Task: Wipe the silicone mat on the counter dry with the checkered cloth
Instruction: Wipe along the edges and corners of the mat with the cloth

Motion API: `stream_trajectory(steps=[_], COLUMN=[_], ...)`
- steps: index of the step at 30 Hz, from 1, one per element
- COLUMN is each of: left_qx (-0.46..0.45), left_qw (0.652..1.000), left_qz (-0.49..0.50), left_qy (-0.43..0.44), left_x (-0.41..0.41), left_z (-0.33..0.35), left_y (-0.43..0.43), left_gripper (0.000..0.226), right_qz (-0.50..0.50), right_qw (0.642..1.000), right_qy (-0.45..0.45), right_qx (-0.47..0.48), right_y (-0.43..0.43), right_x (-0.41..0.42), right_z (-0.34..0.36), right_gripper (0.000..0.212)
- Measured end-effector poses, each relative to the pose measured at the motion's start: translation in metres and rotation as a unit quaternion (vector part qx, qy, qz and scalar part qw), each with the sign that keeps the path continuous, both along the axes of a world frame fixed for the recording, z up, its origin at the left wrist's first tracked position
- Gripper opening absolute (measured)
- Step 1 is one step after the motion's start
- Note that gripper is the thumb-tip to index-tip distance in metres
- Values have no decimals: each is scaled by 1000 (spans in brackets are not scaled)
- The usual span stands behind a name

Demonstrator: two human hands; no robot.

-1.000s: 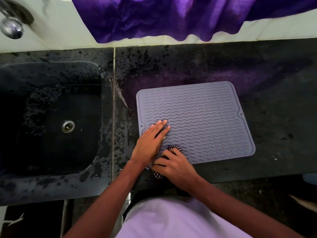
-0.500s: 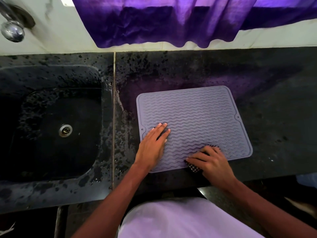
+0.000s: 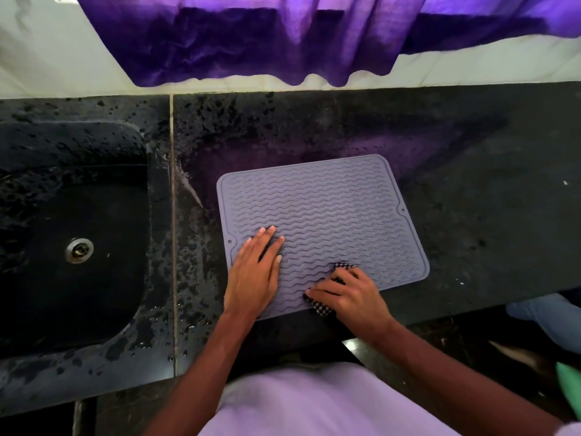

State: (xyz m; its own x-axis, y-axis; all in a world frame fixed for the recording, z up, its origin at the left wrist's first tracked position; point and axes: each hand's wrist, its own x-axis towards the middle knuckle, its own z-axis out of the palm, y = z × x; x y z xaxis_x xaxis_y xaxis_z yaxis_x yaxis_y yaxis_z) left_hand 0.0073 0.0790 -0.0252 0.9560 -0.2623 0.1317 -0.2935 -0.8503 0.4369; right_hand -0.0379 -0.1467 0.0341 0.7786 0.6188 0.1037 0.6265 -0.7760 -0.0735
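Dark stone counter [image 3: 471,190] runs along the wall, and the grey mat [image 3: 317,215] lies flat on it, near its front edge and just right of the sink. Its wavy ridges would trap water in the grooves, which is likely why the wiping is done with firm, pressed strokes.

The checkered cloth [image 3: 320,306] is bunched under the right hand [image 3: 349,297] at the mat's near edge, right of middle. That hand is curled down over it, fingers gripping and pressing the wad onto the ridges; only bits of the pattern peek out at the fingertips and by the thumb.

The left hand [image 3: 254,272] lies open and flat on the mat's near left part, fingers together, palm down. I judge it is there to pin the mat so it does not slide on the wet stone under the rubbing.

Beyond the mat, droplets speckle the counter toward the black sink [image 3: 47,234], and a purple curtain [image 3: 257,36] hangs above the back wall.
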Motion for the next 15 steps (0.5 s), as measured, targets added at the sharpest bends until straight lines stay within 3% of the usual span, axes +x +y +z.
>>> stream_trajectory(steps=[10, 13, 15], left_qx=[-9, -5, -4], left_qw=[1000, 1000, 1000], left_qz=[2, 6, 16], left_qy=[-14, -17, -18], left_x=[-1, -1, -2], left_z=[1, 2, 2], left_y=[-2, -2, -4], left_gripper=[42, 42, 41], right_qz=[-69, -140, -224], right_qw=[995, 986, 972], right_qy=[-31, -29, -20], right_qx=[-70, -81, -65], right_y=[-94, -106, -103], right_x=[-6, -9, -13], right_z=[15, 18, 20], right_gripper=[46, 45, 57])
